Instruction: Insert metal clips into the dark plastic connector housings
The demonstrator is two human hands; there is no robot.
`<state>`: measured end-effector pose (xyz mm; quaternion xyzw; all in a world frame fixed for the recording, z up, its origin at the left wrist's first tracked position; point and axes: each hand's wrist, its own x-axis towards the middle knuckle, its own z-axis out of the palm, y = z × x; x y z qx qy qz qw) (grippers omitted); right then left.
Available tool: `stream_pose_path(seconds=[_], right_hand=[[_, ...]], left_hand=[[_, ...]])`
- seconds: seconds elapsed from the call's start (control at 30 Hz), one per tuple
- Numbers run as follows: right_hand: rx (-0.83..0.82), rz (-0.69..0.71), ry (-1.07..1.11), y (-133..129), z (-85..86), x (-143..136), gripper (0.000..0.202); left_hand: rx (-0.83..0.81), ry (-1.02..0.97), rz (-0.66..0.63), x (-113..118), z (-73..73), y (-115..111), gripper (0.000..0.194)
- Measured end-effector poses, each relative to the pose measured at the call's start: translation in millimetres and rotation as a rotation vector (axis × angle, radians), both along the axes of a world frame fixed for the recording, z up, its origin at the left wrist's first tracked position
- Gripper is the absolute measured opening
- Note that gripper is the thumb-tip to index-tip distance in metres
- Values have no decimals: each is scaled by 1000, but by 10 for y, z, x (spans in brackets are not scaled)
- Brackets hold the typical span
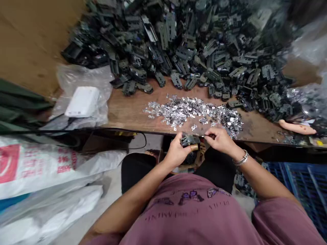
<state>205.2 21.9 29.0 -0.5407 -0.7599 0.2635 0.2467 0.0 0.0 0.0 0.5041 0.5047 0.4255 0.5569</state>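
My left hand is closed around a dark grey-green plastic housing, held over my lap just off the table's front edge. A tan wrap covers the thumb of that hand. Close by on the right, my right hand pinches with thumb and forefinger; a tiny piece seems to show at the fingertips, too small to name. The two hands are apart. Just beyond them, a heap of small shiny metal clips spreads over the wooden tabletop.
A large pile of similar dark housings fills the back of the table. At left lie a white box on clear plastic and a black cable. Printed sacks stand lower left, a blue crate lower right.
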Motion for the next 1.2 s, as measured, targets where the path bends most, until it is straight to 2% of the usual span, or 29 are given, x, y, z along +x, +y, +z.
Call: stream_pose_path(seconds=[0.2, 0.3, 0.4, 0.5, 0.6, 0.87, 1.03, 1.2], right_hand=[[-67, 127, -73, -118, 135, -72, 11], [-59, 194, -56, -182, 183, -19, 14], [137, 248, -29, -300, 148, -29, 16], [381, 329, -53, -404, 39, -115, 21], [478, 391, -100, -441, -73, -191, 25], [563, 341, -72, -477, -190, -249, 19], [422, 174, 30, -503, -196, -268, 8], [502, 331, 8, -495, -225, -259, 19]], left_hand=[[117, 45, -183, 8, -81, -47, 35], [107, 10, -213, -57, -89, -95, 39], [40, -50, -199, -125, -69, -137, 40], [-8, -42, -195, -168, -28, -171, 40], [-13, -5, -202, -189, 9, -203, 38], [-9, 28, -194, -248, 19, -267, 39], [-4, 97, -148, -257, 5, -282, 32], [5, 76, -186, -274, -3, -298, 35]])
